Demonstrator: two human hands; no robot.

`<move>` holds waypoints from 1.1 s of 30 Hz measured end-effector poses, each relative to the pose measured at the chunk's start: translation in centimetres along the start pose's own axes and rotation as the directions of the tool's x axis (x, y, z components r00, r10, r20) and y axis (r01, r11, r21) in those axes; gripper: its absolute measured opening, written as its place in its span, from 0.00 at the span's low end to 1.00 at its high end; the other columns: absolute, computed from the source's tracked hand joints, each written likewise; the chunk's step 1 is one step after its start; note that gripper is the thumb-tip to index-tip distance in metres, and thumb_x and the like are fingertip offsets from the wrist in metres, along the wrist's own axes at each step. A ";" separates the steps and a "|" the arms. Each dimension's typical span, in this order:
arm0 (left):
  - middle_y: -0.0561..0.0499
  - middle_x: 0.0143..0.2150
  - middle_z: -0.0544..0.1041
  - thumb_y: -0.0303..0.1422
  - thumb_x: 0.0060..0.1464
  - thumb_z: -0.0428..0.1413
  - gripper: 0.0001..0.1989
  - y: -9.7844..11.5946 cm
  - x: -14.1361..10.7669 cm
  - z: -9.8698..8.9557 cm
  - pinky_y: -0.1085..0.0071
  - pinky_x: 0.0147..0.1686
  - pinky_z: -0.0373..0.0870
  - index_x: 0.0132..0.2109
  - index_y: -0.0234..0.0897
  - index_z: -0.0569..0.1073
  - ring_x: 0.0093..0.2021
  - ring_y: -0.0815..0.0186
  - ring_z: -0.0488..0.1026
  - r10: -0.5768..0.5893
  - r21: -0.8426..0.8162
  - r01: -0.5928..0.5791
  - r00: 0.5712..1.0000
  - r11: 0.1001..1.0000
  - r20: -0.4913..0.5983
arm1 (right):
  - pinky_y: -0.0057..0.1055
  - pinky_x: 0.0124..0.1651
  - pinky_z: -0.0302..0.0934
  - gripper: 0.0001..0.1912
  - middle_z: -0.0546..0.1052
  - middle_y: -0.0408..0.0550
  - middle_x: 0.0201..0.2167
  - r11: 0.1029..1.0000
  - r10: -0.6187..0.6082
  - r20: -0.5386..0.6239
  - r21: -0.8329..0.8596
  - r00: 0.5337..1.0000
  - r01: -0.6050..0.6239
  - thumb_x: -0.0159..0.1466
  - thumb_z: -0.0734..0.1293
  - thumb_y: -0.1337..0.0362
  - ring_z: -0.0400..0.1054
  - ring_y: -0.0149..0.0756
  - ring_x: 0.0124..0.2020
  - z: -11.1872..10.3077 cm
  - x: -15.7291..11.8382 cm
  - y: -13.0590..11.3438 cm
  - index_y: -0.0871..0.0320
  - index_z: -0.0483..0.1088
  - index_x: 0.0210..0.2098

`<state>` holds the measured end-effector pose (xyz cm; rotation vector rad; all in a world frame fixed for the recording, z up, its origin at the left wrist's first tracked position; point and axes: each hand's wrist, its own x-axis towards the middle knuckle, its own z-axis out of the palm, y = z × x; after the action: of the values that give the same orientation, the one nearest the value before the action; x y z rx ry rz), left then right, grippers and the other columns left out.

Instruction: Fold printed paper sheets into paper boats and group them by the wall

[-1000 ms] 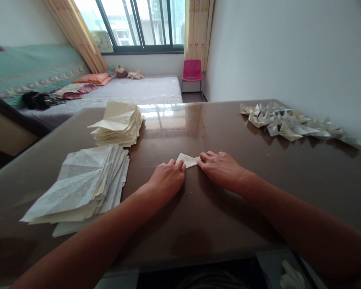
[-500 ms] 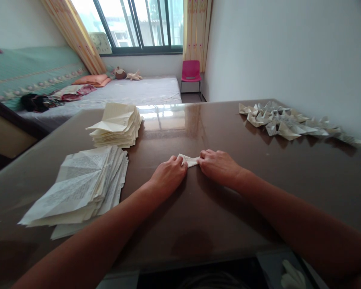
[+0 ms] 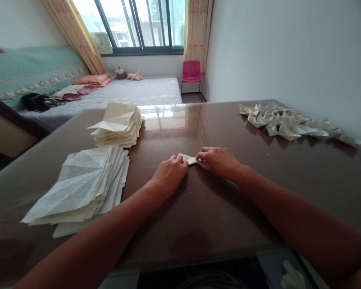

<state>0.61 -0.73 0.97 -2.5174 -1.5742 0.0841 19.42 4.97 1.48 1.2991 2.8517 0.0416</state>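
Bare left hand (image 3: 172, 171): back up, knuckles bent, fingers curled inward in a pinch.
Bare right hand (image 3: 218, 161): back up, fingers bent toward the left hand; fingertip contact too small to tell.
Bare left forearm (image 3: 117, 226): slants up rightward.
Bare right forearm (image 3: 284, 206): slants up leftward.

Daylight fr. window (image 3: 138, 26), overexp.; glare on far table (image 3: 165, 120); near side dim w/ soft shadows under L hand (image 3: 171, 173) & R hand (image 3: 219, 160); edges stretched, detail soft.
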 end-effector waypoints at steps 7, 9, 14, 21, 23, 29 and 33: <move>0.45 0.42 0.73 0.36 0.63 0.44 0.14 -0.1 0.4 -0.1 0.69 0.34 0.69 0.43 0.37 0.73 0.43 0.59 0.72 -0.052 -0.034 0.051 0.998 0.998 -0.039 | 0.31 0.40 0.54 0.17 0.75 0.49 0.40 0.995 -0.069 -0.023 -0.079 0.997 0.067 0.69 0.55 0.59 0.69 0.38 0.42 0.0 0.4 0.0 0.52 0.76 0.40; 0.45 0.42 0.73 0.39 0.63 0.44 0.15 -0.2 0.6 -0.1 0.69 0.35 0.69 0.43 0.37 0.73 0.42 0.60 0.72 -0.066 -0.036 0.064 0.997 0.997 -0.037 | 0.30 0.39 0.55 0.18 0.75 0.49 0.42 0.998 -0.050 -0.015 -0.051 0.999 0.049 0.69 0.54 0.59 0.69 0.36 0.42 0.0 0.3 0.2 0.51 0.75 0.43; 0.45 0.42 0.73 0.40 0.64 0.44 0.16 -0.3 0.9 0.1 0.69 0.34 0.69 0.43 0.37 0.73 0.42 0.59 0.73 -0.067 -0.022 0.066 0.997 0.998 -0.025 | 0.28 0.37 0.56 0.18 0.74 0.46 0.45 1.000 -0.010 -0.021 0.030 1.000 0.010 0.69 0.54 0.57 0.70 0.35 0.42 0.3 0.3 0.6 0.47 0.74 0.47; 0.43 0.41 0.73 0.36 0.65 0.40 0.18 -0.1 1.0 0.4 0.67 0.33 0.69 0.43 0.34 0.73 0.41 0.58 0.73 -0.052 -0.004 0.052 0.998 0.999 -0.040 | 0.28 0.37 0.57 0.19 0.74 0.46 0.45 0.998 0.038 -0.021 0.054 0.999 -0.037 0.67 0.56 0.51 0.70 0.36 0.41 0.5 0.4 0.7 0.48 0.73 0.48; 0.42 0.41 0.73 0.37 0.65 0.41 0.18 -0.2 1.0 0.3 0.68 0.35 0.69 0.43 0.35 0.73 0.42 0.59 0.73 -0.064 -0.013 0.064 0.998 0.998 -0.028 | 0.27 0.37 0.57 0.19 0.74 0.47 0.45 0.998 0.026 -0.020 0.049 0.999 -0.025 0.67 0.56 0.51 0.70 0.36 0.41 0.5 0.5 0.6 0.49 0.73 0.48; 0.43 0.42 0.73 0.39 0.64 0.44 0.16 -0.3 1.1 0.2 0.69 0.35 0.69 0.44 0.35 0.73 0.43 0.60 0.73 -0.045 -0.019 0.045 0.999 0.999 -0.021 | 0.27 0.37 0.56 0.21 0.76 0.48 0.40 0.994 0.044 -0.047 0.107 0.998 -0.038 0.69 0.53 0.54 0.70 0.35 0.39 0.9 0.9 0.1 0.54 0.75 0.41; 0.42 0.41 0.73 0.36 0.65 0.42 0.16 -0.3 1.0 0.5 0.69 0.33 0.69 0.43 0.34 0.73 0.43 0.59 0.72 -0.031 0.009 0.032 0.999 0.999 -0.039 | 0.26 0.39 0.56 0.17 0.76 0.46 0.41 0.979 0.043 -0.074 0.202 0.996 -0.028 0.68 0.56 0.57 0.70 0.34 0.41 1.4 1.0 0.4 0.52 0.75 0.41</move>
<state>0.70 0.38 0.54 -2.4702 -1.5940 0.0385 19.07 6.02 0.11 1.4121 2.9633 -0.2052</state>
